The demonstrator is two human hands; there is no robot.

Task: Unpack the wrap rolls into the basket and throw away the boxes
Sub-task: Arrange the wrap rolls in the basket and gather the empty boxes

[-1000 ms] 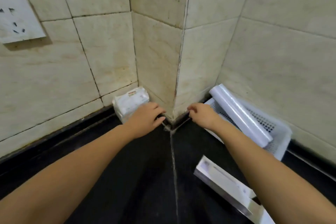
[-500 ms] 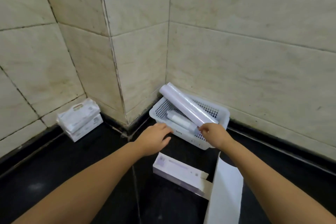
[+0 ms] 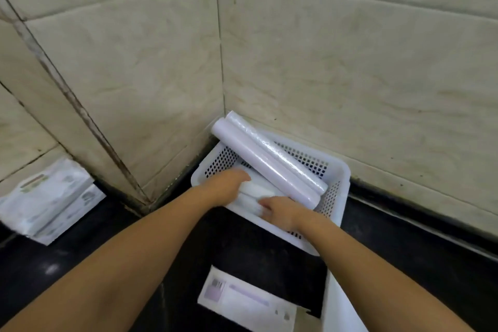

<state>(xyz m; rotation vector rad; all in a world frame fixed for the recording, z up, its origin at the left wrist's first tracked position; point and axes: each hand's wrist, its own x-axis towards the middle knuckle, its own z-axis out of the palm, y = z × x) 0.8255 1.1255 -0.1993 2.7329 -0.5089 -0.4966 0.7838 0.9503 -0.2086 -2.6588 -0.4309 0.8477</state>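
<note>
— Both hands have gone from the near rim down into the basket since half a second ago, haven't they?

— Yes. The left hand (image 3: 229,187) now lies palm-down over the left end of a short white wrap roll (image 3: 260,191) in the white perforated basket (image 3: 340,170), fingers curved over it. The right hand (image 3: 280,211) rests on the right end of the short rolls, fingers bent against them. Whether either hand truly grips a roll, I cannot tell; motion blur smears the fingers.

— Where are the long rolls?

— Two long wrap rolls (image 3: 265,163) lie side by side, touching, slanted across the basket. Their far ends stick out over the rim towards 11 o'clock and their near ends sit at the right wall, just beyond the right hand.

— And the basket itself?

— It sits on the black countertop (image 3: 113,242), pushed into the corner of the beige tiled wall (image 3: 350,67).

— The boxes?

— At 6 o'clock from the basket, an opened white box (image 3: 242,302) with a barcode and a lilac stripe lies flat on the countertop. Just right of it, under the right forearm, a second white box (image 3: 341,310) shows only in part.

— Anything else?

— At 9 o'clock, well apart, stacked white packets of wipes (image 3: 51,197) lean against the wall, blurred.
</note>
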